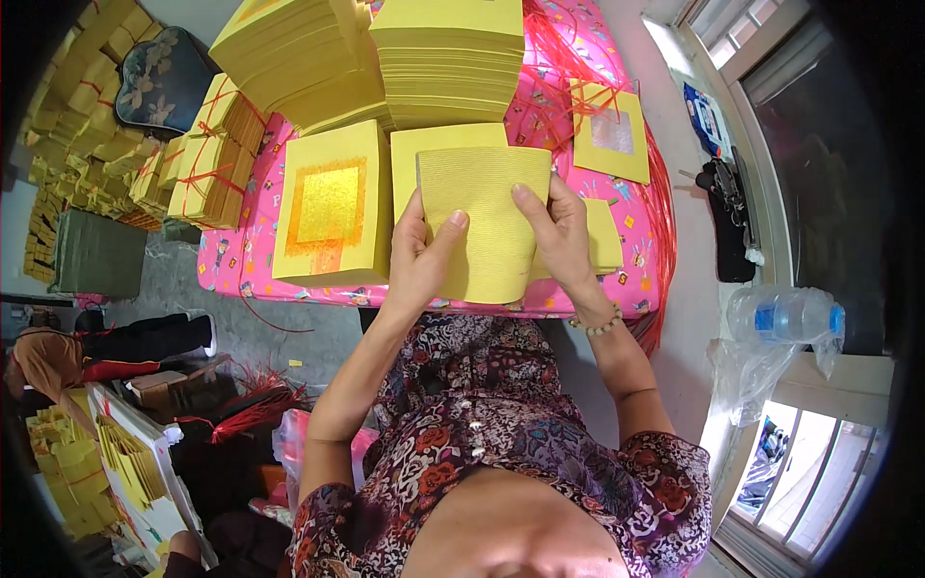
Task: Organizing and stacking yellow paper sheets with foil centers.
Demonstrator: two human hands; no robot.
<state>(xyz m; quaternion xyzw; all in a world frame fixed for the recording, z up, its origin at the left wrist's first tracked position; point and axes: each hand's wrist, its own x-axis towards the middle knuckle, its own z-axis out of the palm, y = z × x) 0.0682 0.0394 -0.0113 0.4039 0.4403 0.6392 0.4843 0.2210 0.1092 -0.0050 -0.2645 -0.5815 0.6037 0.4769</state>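
Both my hands grip a sheaf of yellow paper (487,217) above the near edge of the table. Fine crosswise lines cover its face, and it curves slightly toward its lower end. My left hand (422,252) pinches the left side with the thumb on top. On the right side, my right hand (561,231) presses its thumb to the face; its other fingers are mostly behind the paper. A thick stack of yellow paper with a gold square (328,207) sits just left of my left hand. Behind the sheaf lies another yellow stack (448,138), partly hidden.
Tall yellow paper stacks (448,67) stand at the back of the pink table cover (255,255). Red strings (564,58) and a silver-square sheet (610,132) lie back right. Tied bundles (207,178) are at left. A plastic bottle (785,318) is at right; another person (58,352) is at lower left.
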